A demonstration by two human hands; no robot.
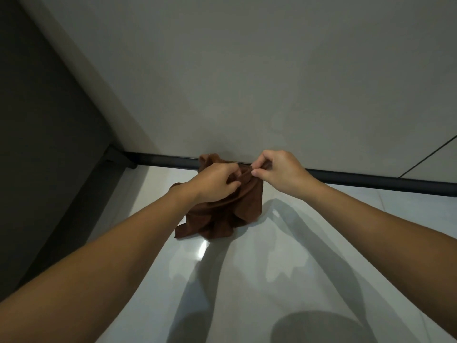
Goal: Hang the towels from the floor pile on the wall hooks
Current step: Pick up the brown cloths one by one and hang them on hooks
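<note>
Left hand [217, 180] and right hand [274, 169] both pinched on bunched brown towel [230, 214], its upper folds hidden behind them.

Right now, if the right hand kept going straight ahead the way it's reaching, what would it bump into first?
Probably the pale wall just above the dark baseboard; the right hand already pinches the brown towel. Depth is hard to judge here.

Plain grey wall [272, 70], dark skirting [371, 180], glossy pale tiled floor [247, 280], arm shadows
</note>
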